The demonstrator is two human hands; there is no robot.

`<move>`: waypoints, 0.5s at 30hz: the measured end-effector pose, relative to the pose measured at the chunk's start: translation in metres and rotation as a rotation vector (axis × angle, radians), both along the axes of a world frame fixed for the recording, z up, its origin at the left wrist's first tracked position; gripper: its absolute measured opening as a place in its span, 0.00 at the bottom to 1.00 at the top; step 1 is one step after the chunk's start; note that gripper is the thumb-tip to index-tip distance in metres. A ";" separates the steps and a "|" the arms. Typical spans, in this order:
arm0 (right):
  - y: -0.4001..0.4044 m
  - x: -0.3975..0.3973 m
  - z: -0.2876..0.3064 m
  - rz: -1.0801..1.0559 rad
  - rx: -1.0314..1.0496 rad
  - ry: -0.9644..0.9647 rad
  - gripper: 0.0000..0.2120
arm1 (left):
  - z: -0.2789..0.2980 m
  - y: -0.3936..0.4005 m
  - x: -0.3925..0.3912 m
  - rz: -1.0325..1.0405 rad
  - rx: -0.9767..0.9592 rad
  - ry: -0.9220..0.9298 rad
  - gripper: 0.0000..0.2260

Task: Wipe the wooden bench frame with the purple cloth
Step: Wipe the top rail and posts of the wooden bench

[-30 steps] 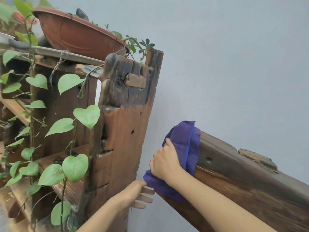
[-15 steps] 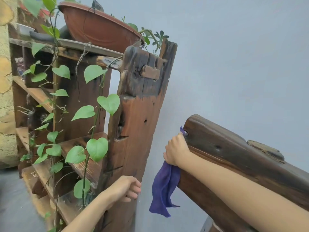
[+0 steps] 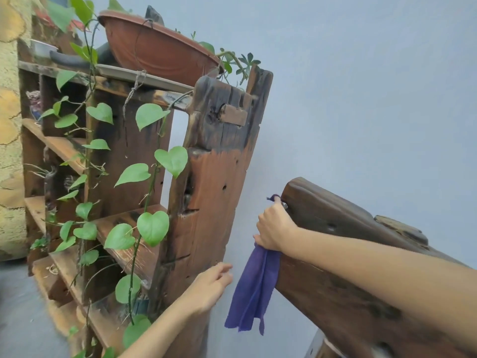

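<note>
The dark wooden bench frame (image 3: 343,223) slants up from the lower right, its rounded end near the picture's middle. My right hand (image 3: 275,227) is closed on the purple cloth (image 3: 254,290) and presses against that end of the frame. Most of the cloth hangs loose below my fist, and a small corner sticks out above it. My left hand (image 3: 209,288) is lower and to the left, fingers loosely spread, holding nothing, close to the edge of the wooden shelf post.
A weathered wooden plant shelf (image 3: 209,192) stands at left, close to the bench end. A brown plastic pot (image 3: 157,47) sits on top, and a heart-leaf vine (image 3: 152,226) trails down its front. A pale grey wall (image 3: 361,86) is behind. A rough yellow wall borders the far left.
The cloth was draped over the bench end a second ago; my right hand has pulled it down off the top so it hangs below. My left hand's fingers have uncurled slightly.
</note>
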State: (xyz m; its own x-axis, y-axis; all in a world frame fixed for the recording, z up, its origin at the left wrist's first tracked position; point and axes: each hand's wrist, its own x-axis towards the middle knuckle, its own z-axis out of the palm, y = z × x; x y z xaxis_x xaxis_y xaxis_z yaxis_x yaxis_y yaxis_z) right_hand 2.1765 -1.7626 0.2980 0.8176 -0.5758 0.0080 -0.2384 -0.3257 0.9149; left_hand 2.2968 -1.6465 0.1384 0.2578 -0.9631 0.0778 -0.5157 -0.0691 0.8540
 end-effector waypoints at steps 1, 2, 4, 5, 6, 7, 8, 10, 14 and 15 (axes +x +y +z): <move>0.000 -0.005 0.013 0.061 -0.001 0.008 0.27 | 0.012 -0.010 -0.014 -0.046 -0.051 0.036 0.24; -0.001 -0.013 0.026 0.113 0.004 0.022 0.26 | 0.024 -0.021 -0.031 -0.101 -0.097 0.084 0.29; -0.001 -0.025 0.045 0.190 0.039 0.030 0.22 | 0.046 -0.039 -0.060 -0.168 -0.185 0.135 0.36; -0.002 -0.030 0.052 0.222 0.064 0.022 0.20 | 0.054 -0.046 -0.072 -0.149 -0.233 0.117 0.38; -0.003 -0.036 0.057 0.250 0.084 0.017 0.18 | 0.060 -0.050 -0.081 -0.103 -0.282 0.084 0.38; -0.005 -0.044 0.061 0.281 0.103 0.013 0.18 | 0.066 -0.053 -0.088 -0.044 -0.329 0.049 0.38; -0.006 -0.052 0.063 0.318 0.120 -0.005 0.16 | 0.070 -0.054 -0.092 0.007 -0.373 0.015 0.37; -0.006 -0.072 0.067 0.461 0.085 -0.116 0.10 | 0.073 -0.050 -0.099 0.028 -0.483 -0.047 0.35; -0.014 -0.125 0.101 0.784 0.013 -0.600 0.02 | 0.094 -0.050 -0.105 0.014 -0.688 -0.231 0.30; -0.016 -0.142 0.114 0.742 -0.021 -0.731 0.04 | 0.105 -0.056 -0.107 0.032 -0.687 -0.306 0.28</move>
